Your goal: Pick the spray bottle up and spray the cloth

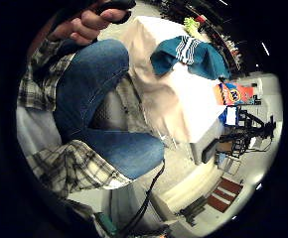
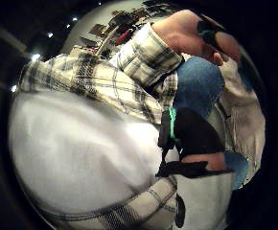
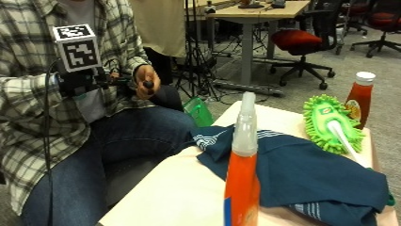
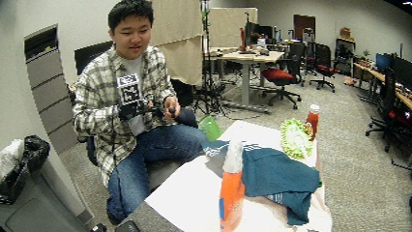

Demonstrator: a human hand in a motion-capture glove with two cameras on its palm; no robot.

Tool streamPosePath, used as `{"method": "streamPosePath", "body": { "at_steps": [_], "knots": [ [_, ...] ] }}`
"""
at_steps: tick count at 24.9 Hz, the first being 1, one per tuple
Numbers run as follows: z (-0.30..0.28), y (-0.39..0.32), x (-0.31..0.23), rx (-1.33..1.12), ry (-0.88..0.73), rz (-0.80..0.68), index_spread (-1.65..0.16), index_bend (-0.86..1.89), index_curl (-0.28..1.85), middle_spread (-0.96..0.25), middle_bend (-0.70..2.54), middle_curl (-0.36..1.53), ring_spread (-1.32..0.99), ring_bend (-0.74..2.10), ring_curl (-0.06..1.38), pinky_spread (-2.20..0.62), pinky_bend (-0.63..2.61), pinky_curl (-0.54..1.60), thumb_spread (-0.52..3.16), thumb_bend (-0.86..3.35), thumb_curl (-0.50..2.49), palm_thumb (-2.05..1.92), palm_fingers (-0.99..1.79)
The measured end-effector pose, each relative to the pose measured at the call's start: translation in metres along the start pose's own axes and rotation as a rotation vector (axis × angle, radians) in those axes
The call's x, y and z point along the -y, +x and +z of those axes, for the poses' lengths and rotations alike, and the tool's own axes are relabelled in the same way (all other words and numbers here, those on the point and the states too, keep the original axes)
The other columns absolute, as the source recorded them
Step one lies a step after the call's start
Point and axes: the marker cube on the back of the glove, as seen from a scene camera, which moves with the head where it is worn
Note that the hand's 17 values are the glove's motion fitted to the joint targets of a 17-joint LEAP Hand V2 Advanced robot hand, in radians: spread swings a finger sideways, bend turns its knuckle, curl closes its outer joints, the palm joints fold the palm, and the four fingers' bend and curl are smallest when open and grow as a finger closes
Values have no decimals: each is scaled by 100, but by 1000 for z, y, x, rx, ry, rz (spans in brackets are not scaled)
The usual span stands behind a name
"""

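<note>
On the table, tall orange spray bottle (image 3: 242, 188) beside rumpled teal cloth (image 3: 300, 174) — right hand (image 3: 78, 82) at chest, grip unclear.

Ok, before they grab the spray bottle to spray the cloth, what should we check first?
1. Spray bottle standing upright on the table: ok.
2. Blue cloth lying right beside the bottle: ok.
3. Nothing between the person and the bottle: ok.
4. Gloved right hand near the bottle: not ok, it is up at the chest.
5. Right hand free: cannot tell.
6. Green duster and ketchup bottle away from the spray bottle: ok.
</note>
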Motion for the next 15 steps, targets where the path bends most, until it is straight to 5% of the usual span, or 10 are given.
{"method": "streamPosePath", "body": {
  "at_steps": [15],
  "knots": [
    [-14, 72, -3, 108, 117, 185, -32, 35, 26, -10, 29, 21, -4, 33, 18, 16, 14, 10, 105, 28, 21, 48, 39]
  ]
}}
